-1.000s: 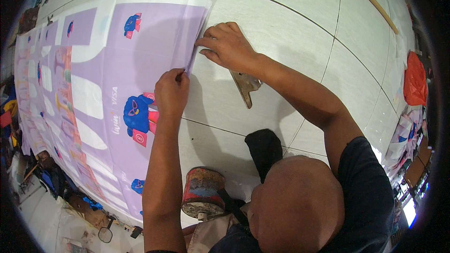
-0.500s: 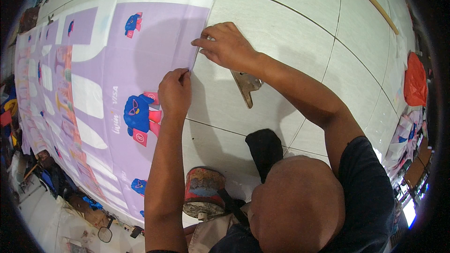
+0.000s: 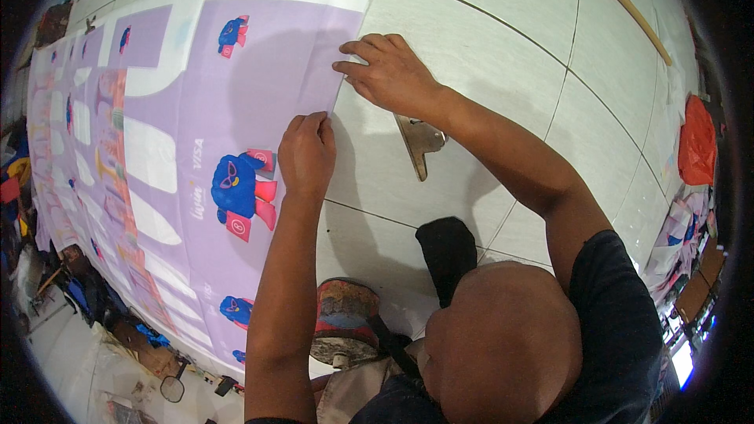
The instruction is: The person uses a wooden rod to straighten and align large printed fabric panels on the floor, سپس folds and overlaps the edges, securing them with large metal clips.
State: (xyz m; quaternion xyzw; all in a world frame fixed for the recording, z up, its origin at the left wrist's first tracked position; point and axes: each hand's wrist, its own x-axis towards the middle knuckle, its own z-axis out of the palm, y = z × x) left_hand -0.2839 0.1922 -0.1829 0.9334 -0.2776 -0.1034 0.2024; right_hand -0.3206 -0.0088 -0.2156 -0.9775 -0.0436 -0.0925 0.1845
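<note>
A large printed sheet (image 3: pixel 259 102), lilac with white panels and blue cartoon figures, is spread over the tiled floor. My left hand (image 3: pixel 306 155) pinches its right edge, thumb and fingers pressed together. Farther along the same edge is my right hand (image 3: pixel 393 71), its fingers apart, with the fingertips at or just over the margin. Whether they press on the sheet, I cannot tell. Under my right forearm, partly hidden, a flat metal piece (image 3: pixel 420 145) with a tapering end lies on the tiles.
A worn red and blue cylinder (image 3: pixel 345 314) stands by my left forearm. At the far right runs a long wooden strip (image 3: pixel 624 8). A red plastic bag (image 3: pixel 697 141) and crumpled printed scraps (image 3: pixel 677 232) lie along the right side. Clutter (image 3: pixel 86 290) lines the lower left.
The whole view has shifted slightly, carrying floor and sheet to the right. My right fingers have spread. The crease along the sheet's right edge looks flatter. My left hand keeps its pinch.
</note>
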